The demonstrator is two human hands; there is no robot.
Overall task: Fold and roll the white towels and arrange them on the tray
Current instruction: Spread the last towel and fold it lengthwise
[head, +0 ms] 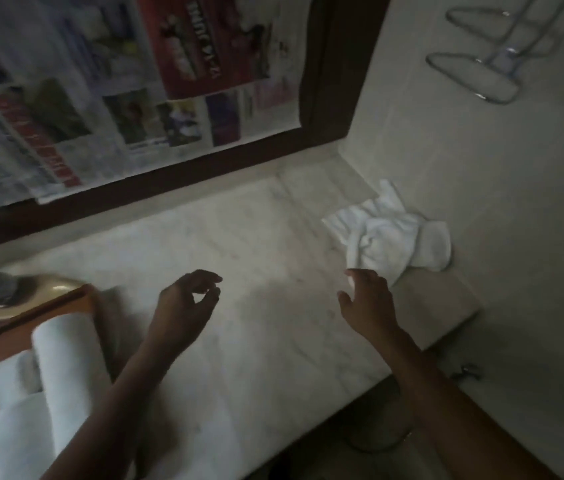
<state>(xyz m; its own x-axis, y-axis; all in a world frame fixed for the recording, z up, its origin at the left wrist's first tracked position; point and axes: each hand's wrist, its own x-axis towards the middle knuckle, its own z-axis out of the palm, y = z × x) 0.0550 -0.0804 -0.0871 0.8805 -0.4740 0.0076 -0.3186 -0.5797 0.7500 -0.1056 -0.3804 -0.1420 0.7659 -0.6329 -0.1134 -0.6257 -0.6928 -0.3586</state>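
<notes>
**Both hands bare above the marble, one towel still crumpled**

A pale marble counter [256,237] fills the middle of the view, running into a corner at the right. Behind it stands a dark wooden frame [336,98] whose panel is covered with sheets of newspaper [100,98]. At the lower left sits the wooden tray [66,303], with rolled white towels [66,362] lying side by side in it. On the wall at the upper right hangs a chrome rack [481,74].

The crumpled white towel [395,237] lies unfolded in the counter's right corner, well apart from the tray. The right hand [367,299] reaches to its near edge with fingers spread; whether the fingertips touch the cloth cannot be told. The left hand [183,306] hovers over bare marble, just right of the tray, fingers loosely curled, thumb and forefinger close together, holding nothing.
</notes>
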